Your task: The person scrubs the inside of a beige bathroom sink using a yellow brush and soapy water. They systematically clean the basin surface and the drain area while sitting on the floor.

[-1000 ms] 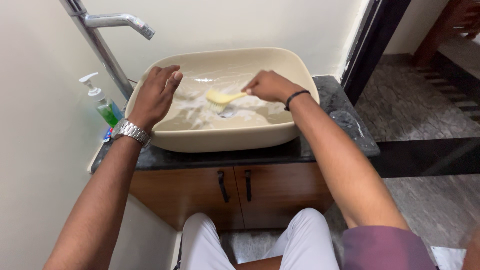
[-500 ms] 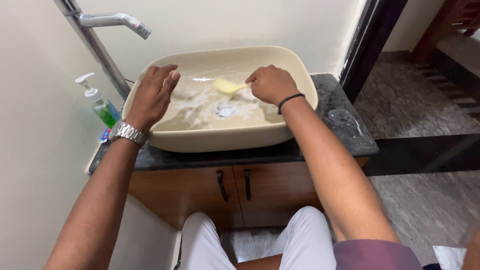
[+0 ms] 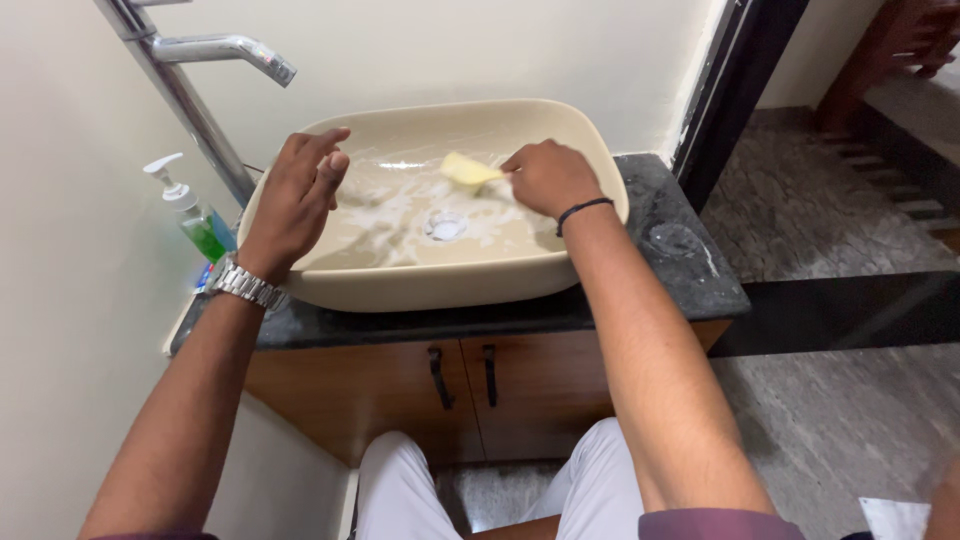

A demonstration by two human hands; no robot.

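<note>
Basin (image 3: pixel 600 215) scrubbing looks well under way but not finished, judging by how the suds lie. It is a beige, rounded-rectangular bowl that stands on a dark stone counter (image 3: pixel 680 260) above a wooden cabinet (image 3: pixel 380 390) with two dark handles. White lather covers much of the bowl's floor around the drain (image 3: pixel 446 226) and runs up toward the back wall, while the near wall and the front rim show bare beige with little or no foam, so those parts seem to be what is left, along with a rinse, since no water runs from the chrome tap (image 3: pixel 232 50) that juts out above the left rear corner. The right hand (image 3: pixel 548 177) is closed around a yellow sponge (image 3: pixel 468 170), pressing it against the soapy back part of the bowl, just behind the drain. The left hand (image 3: pixel 298 195) holds nothing: its palm lies flat on the left rim with the fingers loosely curled over the edge into the bowl, apparently bracing. A metal watch (image 3: pixel 245 284) sits on that wrist, a dark band (image 3: pixel 583 208) on the other. A pump bottle (image 3: pixel 198 222) of green liquid stands against the wall, left of the bowl and apart from it.
</note>
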